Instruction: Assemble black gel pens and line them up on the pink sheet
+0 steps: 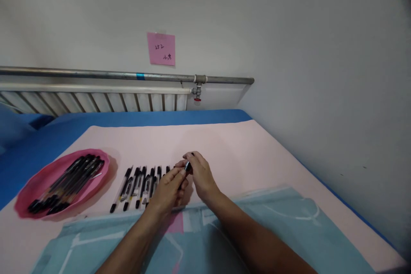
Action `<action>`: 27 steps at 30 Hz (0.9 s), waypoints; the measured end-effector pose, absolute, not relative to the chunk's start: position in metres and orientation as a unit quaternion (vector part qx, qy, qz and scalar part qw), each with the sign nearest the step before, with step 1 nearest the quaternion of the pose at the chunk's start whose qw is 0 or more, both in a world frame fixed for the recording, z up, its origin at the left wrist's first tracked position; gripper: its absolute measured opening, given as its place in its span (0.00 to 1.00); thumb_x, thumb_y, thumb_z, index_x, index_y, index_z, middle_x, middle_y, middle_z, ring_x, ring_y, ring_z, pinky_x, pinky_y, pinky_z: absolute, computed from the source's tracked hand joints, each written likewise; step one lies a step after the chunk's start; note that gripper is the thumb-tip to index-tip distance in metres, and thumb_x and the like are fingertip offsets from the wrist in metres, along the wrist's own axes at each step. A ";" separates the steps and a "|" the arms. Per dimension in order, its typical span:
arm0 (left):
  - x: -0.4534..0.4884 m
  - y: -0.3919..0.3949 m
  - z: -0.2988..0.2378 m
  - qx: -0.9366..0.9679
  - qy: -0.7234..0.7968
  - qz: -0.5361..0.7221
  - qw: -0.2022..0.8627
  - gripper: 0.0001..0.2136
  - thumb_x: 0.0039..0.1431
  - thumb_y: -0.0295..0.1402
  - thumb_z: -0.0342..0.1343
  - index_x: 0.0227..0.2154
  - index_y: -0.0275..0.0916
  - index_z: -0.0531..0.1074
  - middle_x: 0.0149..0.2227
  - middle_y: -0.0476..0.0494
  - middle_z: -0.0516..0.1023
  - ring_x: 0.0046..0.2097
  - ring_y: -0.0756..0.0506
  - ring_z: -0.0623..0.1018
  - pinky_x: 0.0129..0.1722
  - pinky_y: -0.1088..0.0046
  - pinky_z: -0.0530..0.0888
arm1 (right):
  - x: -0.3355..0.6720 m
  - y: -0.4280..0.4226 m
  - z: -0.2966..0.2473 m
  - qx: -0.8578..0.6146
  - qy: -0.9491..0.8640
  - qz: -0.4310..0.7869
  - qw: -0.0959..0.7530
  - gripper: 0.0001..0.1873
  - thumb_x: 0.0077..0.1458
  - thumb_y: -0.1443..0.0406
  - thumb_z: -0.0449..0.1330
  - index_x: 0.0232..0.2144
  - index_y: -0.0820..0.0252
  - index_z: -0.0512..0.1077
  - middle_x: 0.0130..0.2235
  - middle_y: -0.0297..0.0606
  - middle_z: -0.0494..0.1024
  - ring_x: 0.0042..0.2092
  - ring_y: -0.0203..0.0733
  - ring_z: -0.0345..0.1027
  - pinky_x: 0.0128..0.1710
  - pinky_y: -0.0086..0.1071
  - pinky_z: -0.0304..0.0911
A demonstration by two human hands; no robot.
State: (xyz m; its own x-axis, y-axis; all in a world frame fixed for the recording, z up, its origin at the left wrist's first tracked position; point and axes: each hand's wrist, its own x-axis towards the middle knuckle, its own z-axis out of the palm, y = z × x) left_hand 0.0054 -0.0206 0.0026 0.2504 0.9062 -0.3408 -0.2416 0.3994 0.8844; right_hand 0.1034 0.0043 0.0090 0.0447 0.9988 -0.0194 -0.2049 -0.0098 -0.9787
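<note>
Both hands meet over the middle of the pink tabletop, around a black pen (187, 166). My left hand (169, 188) pinches the pen's lower part between thumb and fingers. Curled over its upper end is my right hand (199, 173), its fingertips partly hidden. Just left of my hands lies a row of pens with clear barrels and black ends (138, 186), their caps lying among them. Part of that row is hidden behind my left hand. Farther left, a pink oval basin (24, 188) holds a heap of black pens (72, 182).
A pale pink sheet (221, 141) covers the blue-edged table. Light blue patterned cloth (272, 218) lies along the near side. Beyond the table stand a white radiator (93, 102), a metal pipe (167, 78) and a red-handled valve (198, 99). Walls rise behind and at right; a pink note (161, 49) hangs there.
</note>
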 end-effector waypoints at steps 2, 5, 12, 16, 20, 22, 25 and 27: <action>0.006 -0.021 0.003 0.366 0.452 0.407 0.705 0.19 0.48 0.46 0.54 0.40 0.42 0.64 0.17 0.60 0.58 0.12 0.59 0.53 0.09 0.86 0.48 | 0.105 0.005 0.008 -0.465 -0.436 0.535 0.555 0.10 0.51 0.59 0.51 0.27 0.60 0.65 0.23 0.33 0.75 0.26 0.35 0.67 0.28 0.29 0.61; 0.005 -0.022 0.004 0.365 0.448 0.394 0.715 0.19 0.49 0.46 0.53 0.42 0.42 0.63 0.16 0.61 0.56 0.12 0.59 0.52 0.09 0.86 0.48 | 0.105 0.005 0.009 -0.468 -0.437 0.531 0.554 0.11 0.50 0.58 0.51 0.27 0.60 0.65 0.23 0.34 0.75 0.24 0.35 0.66 0.25 0.28 0.59; 0.003 -0.021 0.001 0.370 0.466 0.367 0.715 0.18 0.50 0.47 0.51 0.41 0.44 0.64 0.16 0.60 0.56 0.13 0.59 0.51 0.10 0.86 0.48 | 0.107 0.009 0.007 -0.468 -0.418 0.528 0.572 0.11 0.50 0.58 0.52 0.27 0.60 0.65 0.22 0.34 0.74 0.25 0.36 0.67 0.24 0.27 0.59; 0.001 -0.022 0.003 0.386 0.460 0.349 0.719 0.15 0.50 0.45 0.52 0.37 0.41 0.67 0.17 0.59 0.57 0.13 0.59 0.51 0.10 0.86 0.46 | 0.120 0.022 0.004 -0.469 -0.363 0.505 0.627 0.09 0.48 0.59 0.53 0.29 0.60 0.66 0.25 0.34 0.75 0.27 0.37 0.68 0.24 0.28 0.61; 0.001 -0.023 0.005 0.384 0.457 0.369 0.713 0.16 0.49 0.45 0.52 0.38 0.39 0.67 0.17 0.59 0.58 0.13 0.60 0.50 0.10 0.85 0.46 | 0.130 0.027 0.007 -0.427 -0.333 0.527 0.655 0.07 0.45 0.63 0.54 0.29 0.60 0.66 0.24 0.30 0.70 0.20 0.32 0.62 0.18 0.26 0.56; 0.000 -0.022 0.004 0.376 0.459 0.387 0.706 0.17 0.49 0.45 0.53 0.37 0.39 0.67 0.17 0.59 0.58 0.12 0.60 0.50 0.10 0.85 0.45 | 0.129 0.025 0.010 -0.424 -0.366 0.532 0.635 0.05 0.44 0.65 0.54 0.27 0.60 0.65 0.22 0.28 0.67 0.17 0.28 0.57 0.15 0.25 0.52; 0.000 -0.020 -0.001 0.372 0.457 0.418 0.692 0.16 0.49 0.44 0.54 0.36 0.39 0.67 0.17 0.59 0.59 0.12 0.60 0.51 0.10 0.85 0.46 | 0.122 0.018 0.011 -0.437 -0.431 0.540 0.576 0.06 0.43 0.64 0.57 0.23 0.61 0.64 0.20 0.26 0.64 0.16 0.26 0.52 0.14 0.24 0.49; 0.000 -0.019 -0.003 0.377 0.454 0.438 0.678 0.15 0.49 0.44 0.54 0.35 0.39 0.67 0.17 0.59 0.59 0.12 0.60 0.53 0.10 0.85 0.47 | 0.117 0.015 0.010 -0.453 -0.440 0.538 0.558 0.10 0.42 0.61 0.60 0.24 0.60 0.64 0.20 0.25 0.63 0.16 0.26 0.52 0.14 0.24 0.48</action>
